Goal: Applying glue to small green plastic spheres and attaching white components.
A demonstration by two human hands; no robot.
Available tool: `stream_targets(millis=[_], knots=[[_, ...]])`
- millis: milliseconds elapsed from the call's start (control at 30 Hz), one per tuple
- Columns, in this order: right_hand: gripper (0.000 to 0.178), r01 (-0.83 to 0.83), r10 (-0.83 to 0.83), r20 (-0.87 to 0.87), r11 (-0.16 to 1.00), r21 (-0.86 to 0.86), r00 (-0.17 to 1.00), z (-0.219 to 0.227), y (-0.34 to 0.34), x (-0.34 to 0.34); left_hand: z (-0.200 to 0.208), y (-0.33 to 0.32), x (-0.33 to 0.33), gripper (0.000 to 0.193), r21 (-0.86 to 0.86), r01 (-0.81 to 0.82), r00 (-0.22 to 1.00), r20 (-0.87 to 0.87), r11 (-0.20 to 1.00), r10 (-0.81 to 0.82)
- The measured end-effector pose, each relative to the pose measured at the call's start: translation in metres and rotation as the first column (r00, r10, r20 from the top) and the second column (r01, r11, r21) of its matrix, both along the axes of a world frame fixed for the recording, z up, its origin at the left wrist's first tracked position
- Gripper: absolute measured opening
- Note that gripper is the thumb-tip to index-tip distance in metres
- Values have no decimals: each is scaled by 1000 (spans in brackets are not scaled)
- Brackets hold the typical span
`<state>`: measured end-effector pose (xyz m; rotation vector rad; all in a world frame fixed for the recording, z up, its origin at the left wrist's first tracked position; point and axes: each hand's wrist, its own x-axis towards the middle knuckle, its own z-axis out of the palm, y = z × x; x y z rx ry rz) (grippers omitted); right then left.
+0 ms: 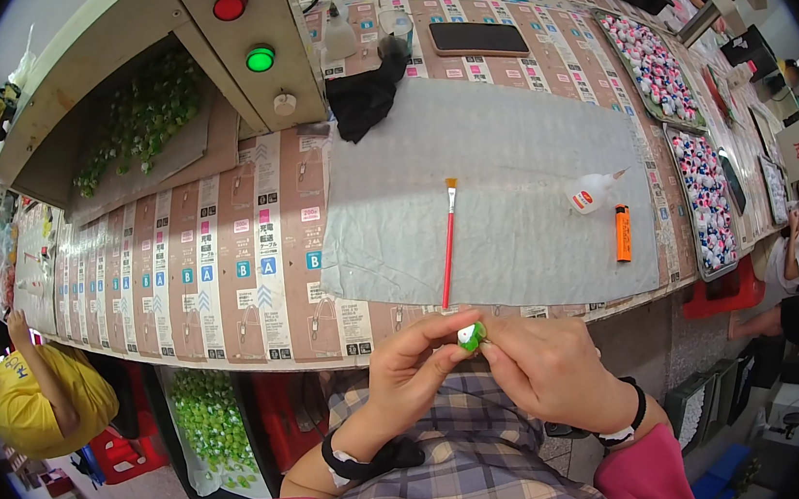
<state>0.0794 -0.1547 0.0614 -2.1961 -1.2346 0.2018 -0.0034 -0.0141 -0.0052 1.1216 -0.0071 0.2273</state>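
Note:
Between my two hands, just off the table's front edge, is a small green and white piece (pixel 471 336), too small to make out its exact kind. My left hand (pixel 418 362) pinches it with thumb and fingertips from the left. From the right, the fingers of my right hand (pixel 548 361) are closed on its side. A red-handled brush (pixel 450 244) lies beyond them on a grey cloth (pixel 385 202), bristles pointing away. To the right on the cloth are a small white glue bottle (pixel 594 193) with a thin tip and an orange lighter (pixel 623 233).
At the far left stands a machine box (pixel 257 99) with red and green lights and green pieces inside its opening. A phone (pixel 479 39) and a black cloth (pixel 368 92) lie at the back. Filled trays (pixel 667 129) line the right; a bin of green pieces (pixel 184 467) sits lower left. People sit on both sides.

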Motion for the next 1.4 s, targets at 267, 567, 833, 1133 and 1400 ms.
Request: stream_targets(millis=[267, 567, 833, 1133, 1400], knots=[[19, -8, 8, -8, 1000, 9, 1000, -3, -1, 0, -2, 0, -1, 29, -41, 17, 1000, 11, 999, -16], [19, 4, -3, -34, 1000, 24, 999, -1, 1, -1, -3, 0, -1, 29, -58, 21, 1000, 8, 998, -21], [18, 10, -6, -100, 999, 37, 995, 0, 1, 0, -3, 0, -1, 29, -65, 15, 1000, -4, 998, -15], [19, 15, -7, -164, 999, 50, 986, 3, 0, 1, -2, -1, -1, 30, -96, 3, 1000, -23, 995, -6], [19, 23, -15, -178, 999, 46, 984, 3, 1, 1, 4, -3, 0, 31, -117, -25, 996, -91, 993, 14]])
